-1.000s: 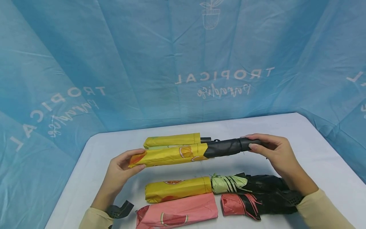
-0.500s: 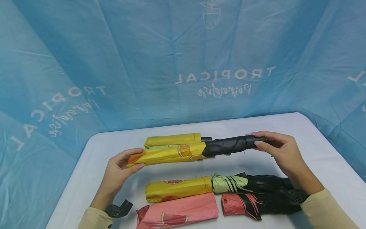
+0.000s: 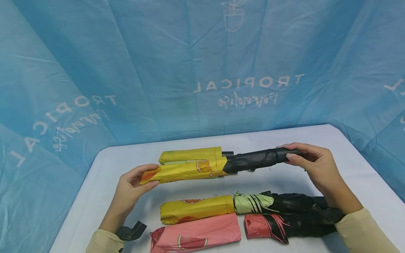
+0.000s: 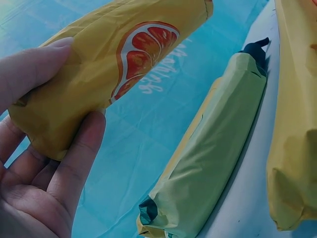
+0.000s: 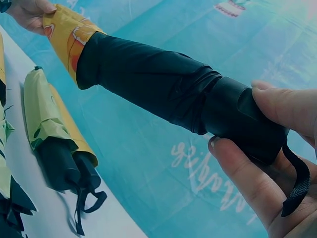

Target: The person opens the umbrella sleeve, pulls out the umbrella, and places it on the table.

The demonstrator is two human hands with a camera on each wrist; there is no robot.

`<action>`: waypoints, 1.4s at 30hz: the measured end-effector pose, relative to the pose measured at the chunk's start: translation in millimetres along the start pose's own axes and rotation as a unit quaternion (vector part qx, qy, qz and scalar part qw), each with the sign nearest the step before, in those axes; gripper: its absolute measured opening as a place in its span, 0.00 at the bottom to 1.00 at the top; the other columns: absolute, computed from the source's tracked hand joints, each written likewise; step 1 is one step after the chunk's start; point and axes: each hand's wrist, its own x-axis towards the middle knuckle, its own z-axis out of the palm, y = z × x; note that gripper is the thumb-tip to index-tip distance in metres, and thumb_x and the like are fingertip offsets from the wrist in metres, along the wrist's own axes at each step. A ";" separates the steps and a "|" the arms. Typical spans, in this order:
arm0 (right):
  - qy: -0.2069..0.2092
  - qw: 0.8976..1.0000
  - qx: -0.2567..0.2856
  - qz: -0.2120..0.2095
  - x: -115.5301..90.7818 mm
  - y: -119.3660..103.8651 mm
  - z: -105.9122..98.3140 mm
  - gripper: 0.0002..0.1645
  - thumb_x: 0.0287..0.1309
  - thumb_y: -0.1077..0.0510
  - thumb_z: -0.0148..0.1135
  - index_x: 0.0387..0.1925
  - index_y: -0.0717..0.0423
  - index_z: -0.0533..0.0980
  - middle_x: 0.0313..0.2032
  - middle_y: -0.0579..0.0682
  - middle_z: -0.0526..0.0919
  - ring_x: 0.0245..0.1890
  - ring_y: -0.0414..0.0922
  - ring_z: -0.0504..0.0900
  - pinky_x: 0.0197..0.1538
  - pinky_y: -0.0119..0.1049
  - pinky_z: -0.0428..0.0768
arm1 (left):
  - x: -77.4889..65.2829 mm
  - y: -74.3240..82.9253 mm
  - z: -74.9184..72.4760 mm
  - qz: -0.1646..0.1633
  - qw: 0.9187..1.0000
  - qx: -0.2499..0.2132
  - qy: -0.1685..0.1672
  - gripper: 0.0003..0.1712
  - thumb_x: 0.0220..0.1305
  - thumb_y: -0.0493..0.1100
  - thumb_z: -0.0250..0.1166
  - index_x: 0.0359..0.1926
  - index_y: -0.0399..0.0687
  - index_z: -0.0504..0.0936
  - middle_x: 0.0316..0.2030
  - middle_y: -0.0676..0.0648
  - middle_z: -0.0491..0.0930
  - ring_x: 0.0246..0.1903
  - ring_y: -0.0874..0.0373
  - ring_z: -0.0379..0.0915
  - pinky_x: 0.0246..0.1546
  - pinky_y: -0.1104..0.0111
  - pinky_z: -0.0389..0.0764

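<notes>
Above the white table, a black folded umbrella sticks handle-first out of a yellow sleeve printed with orange slices. My left hand grips the sleeve's closed left end between thumb and fingers. At the other end, my right hand holds the black umbrella handle, thumb on one side and fingers on the other. A wrist strap dangles from that handle by the right palm. The umbrella's far part is hidden inside the sleeve.
Behind lie a yellow-sleeved umbrella and a green-sleeved one, side by side. Nearer on the white table are a yellow sleeve, a pink watermelon sleeve, a green-and-black umbrella and a red-and-black umbrella.
My right hand has moved right and slightly up with the handle, and more of the black umbrella shows outside the sleeve. The left hand has shifted only slightly left.
</notes>
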 end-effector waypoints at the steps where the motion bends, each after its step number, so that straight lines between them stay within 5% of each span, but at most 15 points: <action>1: 0.002 1.000 -0.001 -0.001 0.2 0.1 -0.9 0.18 0.64 0.78 0.60 0.55 0.77 0.77 0.51 0.53 0.86 0.46 0.45 0.85 0.45 0.35 0.86 | 0.1 0.2 -0.2 0.001 1.000 -0.001 0.000 0.26 0.62 0.25 0.69 0.62 0.31 0.78 0.58 0.43 0.80 0.53 0.54 0.80 0.48 0.66 0.85; 26: 0.017 0.999 0.038 -0.021 -4.8 1.2 -21.8 0.19 0.62 0.82 0.56 0.56 0.81 0.74 0.52 0.57 0.85 0.49 0.47 0.86 0.46 0.39 0.85 | 0.3 -1.5 -8.1 0.001 0.999 0.024 0.022 0.25 0.63 0.26 0.69 0.61 0.32 0.78 0.58 0.44 0.80 0.55 0.55 0.78 0.51 0.68 0.83; 42: 0.037 0.999 0.013 0.018 -22.2 6.1 -39.3 0.18 0.63 0.80 0.58 0.55 0.81 0.74 0.52 0.55 0.86 0.49 0.45 0.86 0.45 0.38 0.86 | 0.4 -10.9 -11.1 -0.005 1.000 -0.001 -0.007 0.26 0.64 0.28 0.69 0.63 0.32 0.77 0.62 0.41 0.78 0.57 0.55 0.78 0.51 0.67 0.84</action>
